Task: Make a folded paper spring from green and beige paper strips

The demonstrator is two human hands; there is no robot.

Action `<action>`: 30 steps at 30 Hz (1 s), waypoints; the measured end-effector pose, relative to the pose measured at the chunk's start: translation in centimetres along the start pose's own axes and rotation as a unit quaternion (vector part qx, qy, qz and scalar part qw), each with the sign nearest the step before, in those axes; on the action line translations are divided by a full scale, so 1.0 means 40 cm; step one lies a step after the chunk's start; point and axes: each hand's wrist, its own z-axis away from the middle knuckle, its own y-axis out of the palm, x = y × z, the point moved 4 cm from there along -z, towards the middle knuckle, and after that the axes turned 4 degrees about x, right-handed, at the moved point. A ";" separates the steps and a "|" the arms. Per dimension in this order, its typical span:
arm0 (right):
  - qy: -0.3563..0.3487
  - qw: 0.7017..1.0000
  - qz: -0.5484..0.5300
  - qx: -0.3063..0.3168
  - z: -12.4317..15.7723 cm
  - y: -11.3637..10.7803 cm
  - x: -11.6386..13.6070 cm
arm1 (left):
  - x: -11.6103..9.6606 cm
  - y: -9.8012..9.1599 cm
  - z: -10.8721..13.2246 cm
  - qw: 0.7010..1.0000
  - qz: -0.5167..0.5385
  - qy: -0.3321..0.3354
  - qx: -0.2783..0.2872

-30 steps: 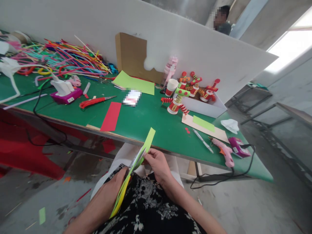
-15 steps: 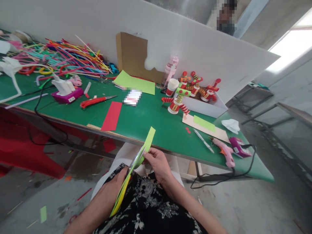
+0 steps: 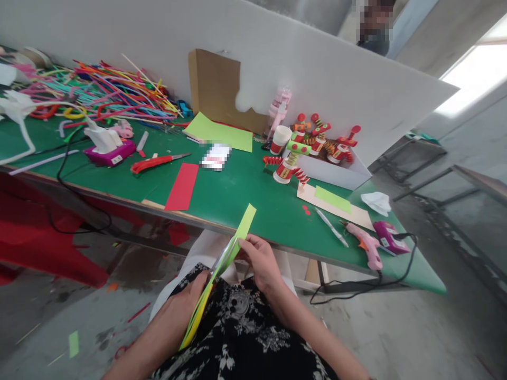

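Observation:
My left hand (image 3: 192,298) is closed round a pair of scissors (image 3: 202,311) with yellow handles, held over my lap. The metal blades lie along a light green paper strip (image 3: 246,219), whose upper end points toward the table edge. My right hand (image 3: 261,261) pinches that strip between thumb and fingers, just beside the blade tips. A narrow green sliver runs back along the scissors toward my left wrist. The lower part of the strip is partly hidden behind the blades and fingers.
On the green table (image 3: 222,195) lie a red paper rectangle (image 3: 182,187), a red-handled cutter (image 3: 158,162), a pen (image 3: 331,227) and a pink glue gun (image 3: 366,243). Paper-cup figures (image 3: 285,169) stand near a white box (image 3: 336,174). Pipe cleaners (image 3: 119,95) are heaped at left. Someone (image 3: 376,26) is beyond the partition.
The green strip and my right hand have shifted slightly up and to the right. The blades still lie along the paper, and my left hand keeps hold of the scissors.

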 end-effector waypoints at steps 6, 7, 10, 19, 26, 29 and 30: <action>-0.006 1.000 0.018 -0.011 -0.004 -0.006 0.010 | -0.019 -0.012 0.015 1.000 0.028 0.014 0.002; -0.003 1.000 0.021 -0.010 -0.004 -0.005 0.008 | -0.020 -0.013 0.014 0.999 0.036 0.021 0.003; -0.001 1.000 0.030 -0.008 0.000 0.000 0.001 | -0.014 -0.012 0.007 0.998 0.048 0.049 -0.007; 0.002 1.000 0.016 -0.016 0.006 0.007 -0.002 | 0.011 0.010 -0.009 0.995 -0.014 0.087 -0.046; 0.000 1.000 0.024 -0.008 0.005 0.007 -0.007 | 0.009 0.009 -0.010 0.996 -0.046 0.070 -0.045; 0.004 1.000 0.024 -0.003 0.006 0.007 -0.012 | 0.005 0.008 -0.011 0.995 -0.033 0.076 -0.050; 0.005 1.000 0.024 -0.003 0.006 0.007 -0.013 | 0.003 0.008 -0.012 0.995 -0.025 0.081 -0.052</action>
